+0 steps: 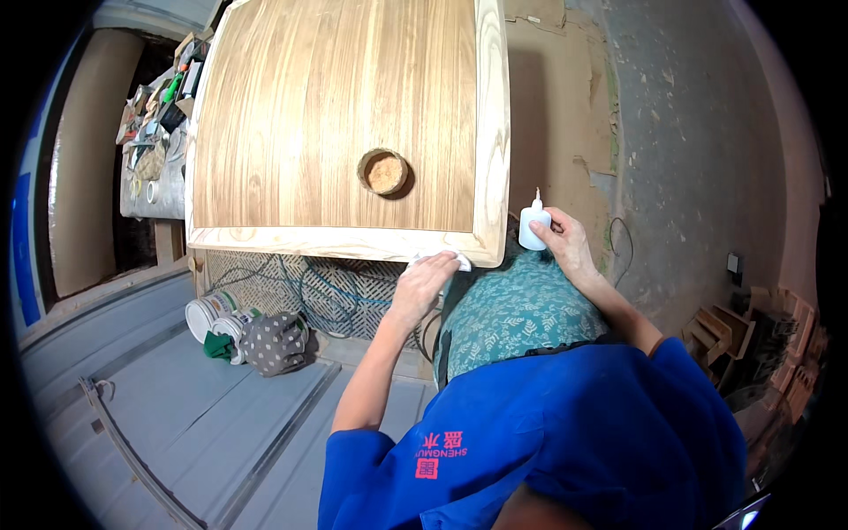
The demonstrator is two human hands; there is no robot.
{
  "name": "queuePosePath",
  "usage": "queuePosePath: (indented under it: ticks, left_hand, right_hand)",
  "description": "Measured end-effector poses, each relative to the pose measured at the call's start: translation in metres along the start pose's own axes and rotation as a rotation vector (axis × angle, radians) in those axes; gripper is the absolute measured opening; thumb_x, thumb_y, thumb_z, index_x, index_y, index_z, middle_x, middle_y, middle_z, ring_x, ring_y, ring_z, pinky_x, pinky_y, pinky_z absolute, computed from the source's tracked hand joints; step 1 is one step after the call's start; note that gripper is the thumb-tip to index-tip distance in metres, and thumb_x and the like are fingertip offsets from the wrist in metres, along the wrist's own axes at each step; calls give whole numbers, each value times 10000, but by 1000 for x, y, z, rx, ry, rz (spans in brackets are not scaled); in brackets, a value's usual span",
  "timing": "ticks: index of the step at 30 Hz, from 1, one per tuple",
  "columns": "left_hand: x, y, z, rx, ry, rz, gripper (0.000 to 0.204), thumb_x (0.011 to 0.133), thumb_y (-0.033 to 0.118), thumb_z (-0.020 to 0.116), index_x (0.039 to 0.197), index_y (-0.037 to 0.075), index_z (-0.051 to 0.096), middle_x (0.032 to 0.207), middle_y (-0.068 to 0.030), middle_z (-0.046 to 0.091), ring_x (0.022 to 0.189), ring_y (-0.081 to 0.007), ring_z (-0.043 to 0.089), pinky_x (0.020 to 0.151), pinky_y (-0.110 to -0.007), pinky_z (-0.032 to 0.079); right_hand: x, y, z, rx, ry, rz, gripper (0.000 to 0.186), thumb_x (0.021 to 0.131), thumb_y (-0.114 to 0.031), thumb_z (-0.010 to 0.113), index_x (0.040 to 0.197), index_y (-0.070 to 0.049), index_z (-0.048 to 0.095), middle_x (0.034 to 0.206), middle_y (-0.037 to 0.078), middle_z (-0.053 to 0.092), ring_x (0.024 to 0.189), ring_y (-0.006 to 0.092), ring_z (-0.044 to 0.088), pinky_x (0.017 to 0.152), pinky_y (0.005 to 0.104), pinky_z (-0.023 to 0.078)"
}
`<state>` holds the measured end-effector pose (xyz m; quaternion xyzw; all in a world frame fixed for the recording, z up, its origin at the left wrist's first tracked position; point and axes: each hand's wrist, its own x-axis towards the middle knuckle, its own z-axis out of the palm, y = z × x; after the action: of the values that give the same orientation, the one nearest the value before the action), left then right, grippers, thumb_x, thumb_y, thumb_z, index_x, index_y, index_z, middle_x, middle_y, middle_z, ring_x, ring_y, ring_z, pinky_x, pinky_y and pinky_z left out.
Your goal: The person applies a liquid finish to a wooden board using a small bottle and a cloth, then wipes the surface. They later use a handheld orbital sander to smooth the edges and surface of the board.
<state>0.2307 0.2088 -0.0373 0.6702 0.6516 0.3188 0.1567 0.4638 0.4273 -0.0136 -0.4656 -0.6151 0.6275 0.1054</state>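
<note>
We are pressing a white cloth [442, 260] under our left hand [422, 284] onto the wooden tabletop [353, 115] frame (near corner), while our right hand [565, 243] is gripping a white glue bottle [533, 224] upright.

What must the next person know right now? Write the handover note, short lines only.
Left hand: presses a white cloth on the near pale frame edge of the wooden panel with a round hole.
Right hand: fingers grip a small white squeeze bottle with a pointed nozzle, upright, just off the panel's right corner.
Done: cannot tell from this view.
Left: wiping along the frame looks unfinished; check the corner.
</note>
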Motion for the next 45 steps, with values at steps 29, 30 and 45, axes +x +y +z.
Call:
queuePosePath:
  ticks: [29,30,45]
  left_hand:
    - [39,9,28,162,31,-28,419,853,82,628,1267,126,679,946,-66,579,907,-257,596,775,-396,461]
    - [45,9,33,176,13,-42,434,831,88,654,1262,133,682,951,-63,583,913,-258,600,775,-398,460]
    - [14,-23,4,167,-39,-57,431,844,107,657,1259,207,708,961,-47,600,904,-243,592,803,-406,454]
  right_hand:
    - [8,-5,15,83,-24,-27,335,972,-272,726,1133,19,678,877,9,645,797,84,568,729,259,471]
    - [8,-6,13,74,-38,-30,337,974,-271,725,1137,21,677,884,10,651,805,84,575,730,259,473]
    - [-10,-16,3,-158,11,-62,350,962,-263,727,1174,12,686,967,34,677,899,99,606,829,273,489]
